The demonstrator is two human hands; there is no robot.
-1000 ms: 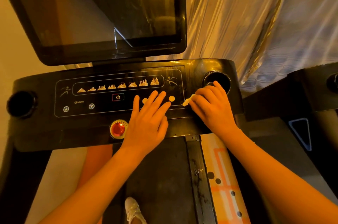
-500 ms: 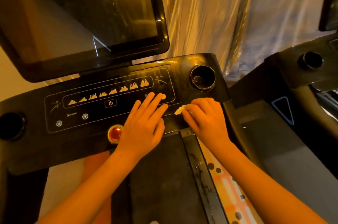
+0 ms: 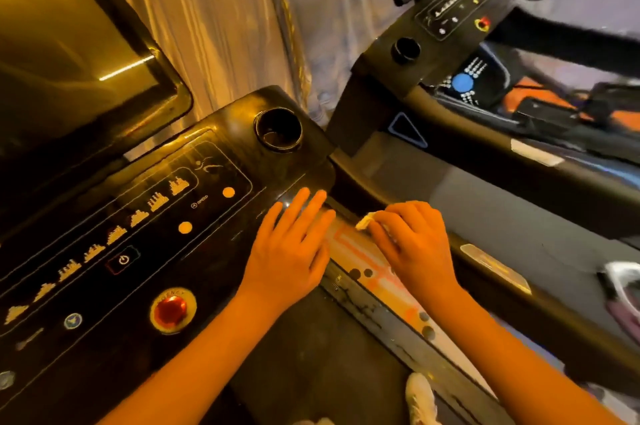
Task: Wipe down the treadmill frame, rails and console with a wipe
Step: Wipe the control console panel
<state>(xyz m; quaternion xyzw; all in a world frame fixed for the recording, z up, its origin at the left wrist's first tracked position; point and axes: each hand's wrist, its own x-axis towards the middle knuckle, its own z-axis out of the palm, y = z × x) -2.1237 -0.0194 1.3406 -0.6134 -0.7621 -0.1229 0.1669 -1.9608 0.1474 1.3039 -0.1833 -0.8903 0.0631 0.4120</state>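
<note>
The black treadmill console (image 3: 145, 237) fills the left half, with lit program icons, a power symbol and a red stop button (image 3: 170, 310). My left hand (image 3: 291, 251) lies flat with straight fingers on the console's right front edge. My right hand (image 3: 412, 244) curls round a small pale wipe (image 3: 365, 220), only a corner of which shows. It sits where the right side rail (image 3: 391, 216) meets the console. A round cup holder (image 3: 278, 129) is just beyond both hands. The dark screen (image 3: 79, 53) rises at the upper left.
A second treadmill stands to the right, with its own console (image 3: 450, 15) and cup holder. A curtain (image 3: 221, 19) hangs behind. Below my hands run the dark belt (image 3: 311, 355) and a patterned floor strip. A white shoe (image 3: 420, 397) shows at the bottom.
The view has swung right and closer. My right hand with the wipe slid from beside the cup holder off the console's corner to the rail. My left hand shifted right along the console edge.
</note>
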